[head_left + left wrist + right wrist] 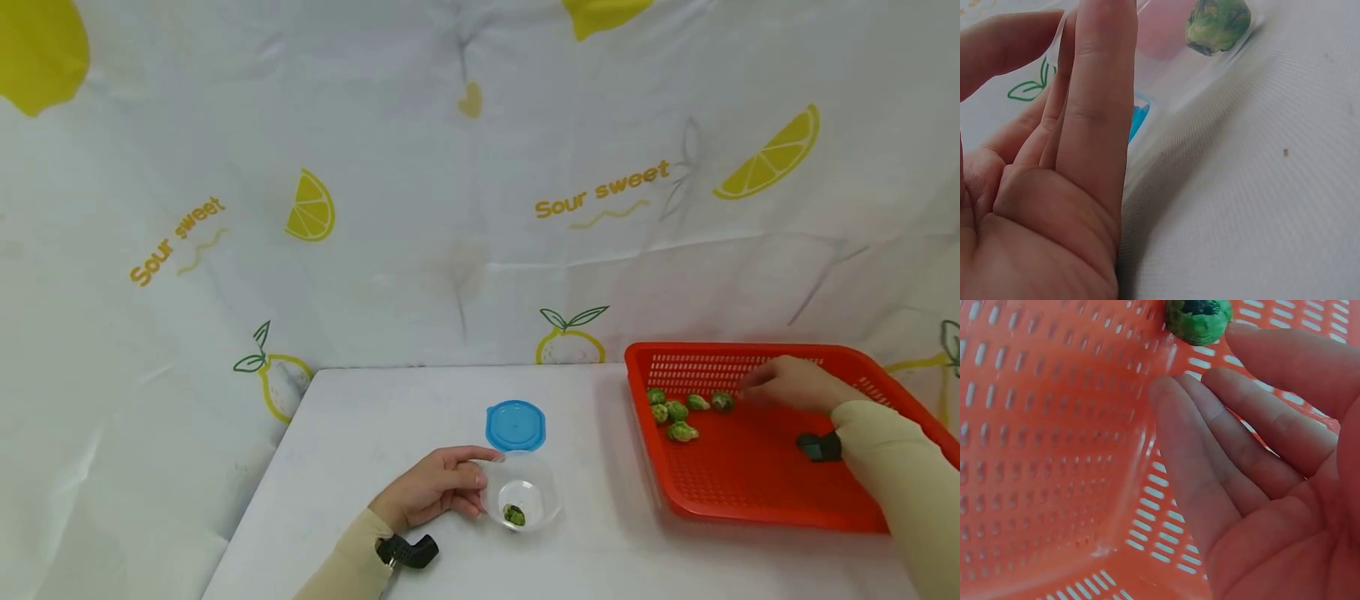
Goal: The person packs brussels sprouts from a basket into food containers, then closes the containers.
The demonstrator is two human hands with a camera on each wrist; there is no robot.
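My left hand (437,487) pinches the rim of a small clear plastic bowl (551,500) between thumb and fingers. One Brussels sprout (514,514) lies inside the bowl, near its front; in the left wrist view the same sprout (1219,26) shows through the clear wall. Inside the red basket (772,517) is my right hand (797,385), its fingers loosely extended with nothing between them. Just beyond its fingertips sits another Brussels sprout (1199,324), close to the thumb tip. Several more sprouts (677,411) are gathered at the basket's left end.
A blue lid (516,425) lies flat on the white table (375,417) just behind the bowl. The slotted basket walls rise around my right hand. A lemon-printed white cloth (420,275) hangs behind the table.
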